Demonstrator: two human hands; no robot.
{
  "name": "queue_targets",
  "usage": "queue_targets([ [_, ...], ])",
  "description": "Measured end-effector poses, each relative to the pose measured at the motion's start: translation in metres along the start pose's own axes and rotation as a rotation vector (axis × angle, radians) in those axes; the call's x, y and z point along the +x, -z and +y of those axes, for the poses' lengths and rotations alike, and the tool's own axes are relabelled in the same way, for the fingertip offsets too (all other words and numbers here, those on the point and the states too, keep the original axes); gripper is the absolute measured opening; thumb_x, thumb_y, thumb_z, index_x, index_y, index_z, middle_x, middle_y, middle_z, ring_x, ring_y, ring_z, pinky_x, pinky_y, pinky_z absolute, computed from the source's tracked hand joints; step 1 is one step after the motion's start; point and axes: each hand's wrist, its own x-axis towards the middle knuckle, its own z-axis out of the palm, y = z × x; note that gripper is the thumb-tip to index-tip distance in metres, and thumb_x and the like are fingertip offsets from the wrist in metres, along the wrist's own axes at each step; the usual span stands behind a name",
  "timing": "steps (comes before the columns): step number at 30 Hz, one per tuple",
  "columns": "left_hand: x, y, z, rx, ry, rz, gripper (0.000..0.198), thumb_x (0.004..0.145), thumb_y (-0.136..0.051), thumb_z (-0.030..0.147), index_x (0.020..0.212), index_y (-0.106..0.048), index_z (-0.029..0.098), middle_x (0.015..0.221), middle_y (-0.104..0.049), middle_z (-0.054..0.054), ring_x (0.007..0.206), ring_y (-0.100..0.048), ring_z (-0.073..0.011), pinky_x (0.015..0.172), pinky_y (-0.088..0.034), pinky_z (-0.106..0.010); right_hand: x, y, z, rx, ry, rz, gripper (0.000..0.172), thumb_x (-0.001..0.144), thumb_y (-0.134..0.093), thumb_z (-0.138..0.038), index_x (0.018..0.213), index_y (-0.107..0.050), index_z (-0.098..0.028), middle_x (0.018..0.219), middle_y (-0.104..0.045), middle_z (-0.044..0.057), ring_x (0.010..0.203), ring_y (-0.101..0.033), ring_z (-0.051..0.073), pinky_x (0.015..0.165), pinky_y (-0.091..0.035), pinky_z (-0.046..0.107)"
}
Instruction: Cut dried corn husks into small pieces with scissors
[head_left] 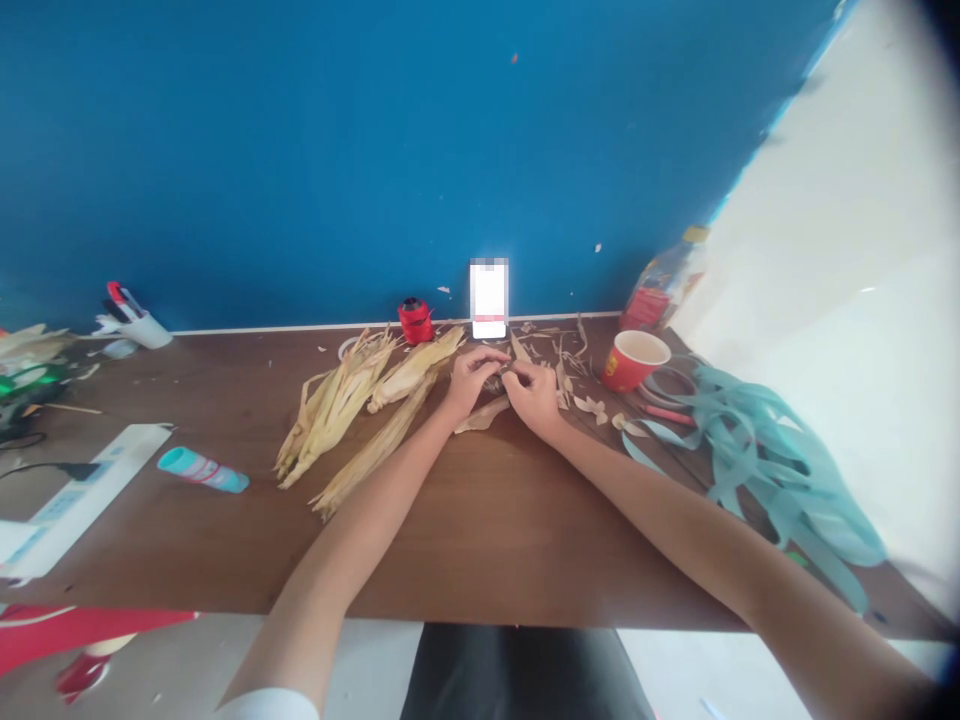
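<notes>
At the far left of the brown counter [510, 540], dry pale leaves [34, 348] in a loose heap beside a green-lit object [37, 378]. Just right of that, a white holder [151, 331] tipped over near the blue wall [300, 160], with pens [124, 302] poking out. Nearer the front, a long white power strip [88, 500] set slantwise, a dark plug [81, 470] on it, and then a light-blue tube [202, 470] lying on its side. Next, a big bundle of yellowish husks [337, 410], with a smaller husk bundle [420, 370] to its right and a narrow husk strip [382, 450] in front of both. Behind these, close to the wall, a red spool [415, 322]. At the middle, left hand [476, 378] with fingertips and thumb bent in towards a small brownish piece [493, 383]; whether pressed on it, cannot tell. Just behind, a lit phone [489, 300] standing upright by the wall. Right hand [534, 395] just beside the left, thumb and forefinger pinching the same piece, mostly hidden between both. In front of the piece, a tan leaf [482, 413] lying flat. Further right, brown scraps [570, 365] strewn about, a red paper cup [626, 370] upright, a bottle [656, 290] behind it, and a tangle of teal ribbon [780, 450] spread across the counter's right end
</notes>
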Motion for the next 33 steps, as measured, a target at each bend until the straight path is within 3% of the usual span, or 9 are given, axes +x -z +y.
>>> queue_targets([
  [3, -0.0007, -0.0007, 0.0019, 0.027, -0.035, -0.042, 0.016, 0.077, -0.058, 0.017, 0.081, -0.074, 0.017, 0.088, -0.070, -0.005, 0.088, -0.062, -0.0177, 0.081, -0.048, -0.030, -0.0016, 0.0002, -0.0009, -0.007, 0.016, -0.004, 0.026, 0.074, -0.048, -0.023, 0.050, -0.037, -0.021, 0.050, -0.030, -0.005, 0.051, -0.029, 0.010, 0.051, -0.025, 0.026],
  [11, -0.0001, -0.0017, 0.0015, 0.002, -0.039, -0.020, 0.018, 0.077, -0.060, 0.018, 0.088, -0.075, 0.017, 0.094, -0.071, -0.006, 0.090, -0.063, -0.0184, 0.083, -0.048, -0.030, 0.0051, -0.0007, 0.0032, 0.047, -0.043, 0.014, 0.023, 0.084, -0.045, -0.028, 0.067, -0.059, -0.020, 0.061, -0.056, -0.001, 0.059, -0.048, 0.014, 0.060, -0.037, 0.027],
  [27, 0.0003, -0.0007, 0.0003, -0.008, -0.007, -0.019, 0.016, 0.078, -0.059, 0.019, 0.084, -0.073, 0.017, 0.088, -0.070, -0.005, 0.088, -0.062, -0.0174, 0.083, -0.049, -0.030, 0.0069, -0.0012, 0.0020, 0.098, -0.117, 0.001, 0.022, 0.078, -0.047, -0.026, 0.057, -0.052, -0.020, 0.056, -0.051, -0.002, 0.057, -0.044, 0.014, 0.057, -0.034, 0.027],
  [33, 0.0003, -0.0017, -0.0029, -0.030, 0.029, -0.046, 0.011, 0.075, -0.061, 0.017, 0.081, -0.071, 0.016, 0.082, -0.069, -0.003, 0.076, -0.061, -0.0147, 0.073, -0.048, -0.027, 0.0036, -0.0002, 0.0008, 0.005, -0.072, 0.045, 0.026, 0.075, -0.049, -0.025, 0.051, -0.040, -0.021, 0.050, -0.038, -0.004, 0.053, -0.036, 0.012, 0.053, -0.028, 0.027],
])
